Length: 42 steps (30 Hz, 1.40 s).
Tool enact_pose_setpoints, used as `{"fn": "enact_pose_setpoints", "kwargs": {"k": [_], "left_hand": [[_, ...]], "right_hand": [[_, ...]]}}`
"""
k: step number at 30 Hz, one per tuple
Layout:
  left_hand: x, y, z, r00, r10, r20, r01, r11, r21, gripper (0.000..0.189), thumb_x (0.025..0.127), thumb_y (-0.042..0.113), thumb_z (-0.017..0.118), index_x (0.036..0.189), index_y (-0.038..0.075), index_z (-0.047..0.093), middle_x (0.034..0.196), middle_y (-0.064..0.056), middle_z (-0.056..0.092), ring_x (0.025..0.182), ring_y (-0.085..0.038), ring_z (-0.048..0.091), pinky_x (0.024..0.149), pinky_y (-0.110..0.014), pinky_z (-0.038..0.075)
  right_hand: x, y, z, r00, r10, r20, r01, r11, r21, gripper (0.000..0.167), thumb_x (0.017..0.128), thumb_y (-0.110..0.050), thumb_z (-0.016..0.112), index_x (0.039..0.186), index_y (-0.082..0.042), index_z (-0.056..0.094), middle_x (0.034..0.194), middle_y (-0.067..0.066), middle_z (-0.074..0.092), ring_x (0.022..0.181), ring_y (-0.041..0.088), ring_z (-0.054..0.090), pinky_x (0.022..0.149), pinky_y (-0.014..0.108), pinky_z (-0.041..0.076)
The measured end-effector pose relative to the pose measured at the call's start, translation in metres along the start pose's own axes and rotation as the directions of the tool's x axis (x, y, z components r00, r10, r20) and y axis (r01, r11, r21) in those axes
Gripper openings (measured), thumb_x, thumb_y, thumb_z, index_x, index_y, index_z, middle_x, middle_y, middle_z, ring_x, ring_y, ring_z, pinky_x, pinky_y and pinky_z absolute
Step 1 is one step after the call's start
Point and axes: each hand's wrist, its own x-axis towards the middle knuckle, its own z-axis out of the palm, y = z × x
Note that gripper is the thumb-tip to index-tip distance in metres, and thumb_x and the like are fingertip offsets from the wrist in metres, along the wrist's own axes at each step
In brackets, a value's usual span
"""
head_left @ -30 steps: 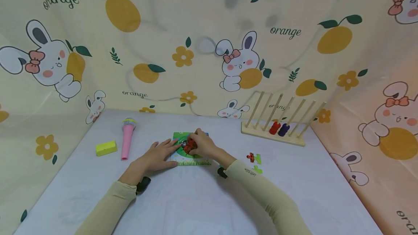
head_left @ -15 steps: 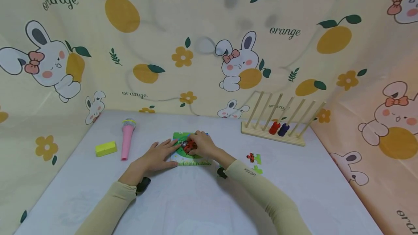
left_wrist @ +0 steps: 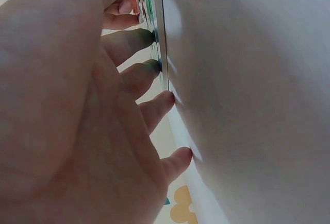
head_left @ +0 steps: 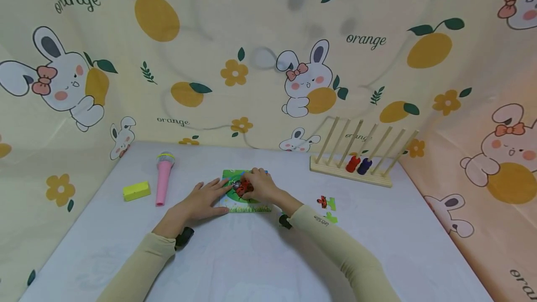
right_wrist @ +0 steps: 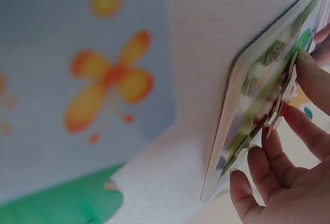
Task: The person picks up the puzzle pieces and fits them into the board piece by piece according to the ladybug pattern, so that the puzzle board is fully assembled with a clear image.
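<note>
A square wooden puzzle board (head_left: 249,209) with a ladybug picture lies mid-table. The left hand (head_left: 205,201) rests on its left side with fingers spread, two fingertips on the board and others on the tabletop in the left wrist view. Over the ladybug, the right hand (head_left: 261,185) pinches a thin wooden puzzle piece (right_wrist: 281,100) between thumb and fingers. That piece is tilted against the board in the right wrist view; the hand hides part of the picture. Two loose puzzle pieces, one red and green (head_left: 326,202) and one green (head_left: 331,218), lie to the right.
A pink toy microphone (head_left: 163,178) and a yellow-green block (head_left: 136,191) lie at the left. At the back right stands a wooden peg rack (head_left: 350,171) with red and dark blue pieces. A printed surface with an orange butterfly (right_wrist: 111,77) appears close in the right wrist view.
The right hand's raised fingers shift very slightly over the board. The left hand and the loose pieces stay where they were.
</note>
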Motion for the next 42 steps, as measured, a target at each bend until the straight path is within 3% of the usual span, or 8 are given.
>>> {"fn": "enact_pose_setpoints", "kwargs": {"k": [42], "left_hand": [[-0.0021,0.0035,-0.0028,1.0,0.0,-0.003,0.0,1.0,-0.003,0.075,0.094,0.052,0.062,0.154,0.012,0.039,0.162,-0.013,0.028,0.147,-0.04,0.024,0.109,-0.073,0.018]], "right_hand": [[-0.0021,-0.0022,0.0007,1.0,-0.003,-0.005,0.003,0.998,-0.057,0.044,0.087,-0.036,0.078,0.125,-0.017,0.064,0.116,0.007,0.055,0.107,0.024,0.048,0.096,0.047,0.04]]}}
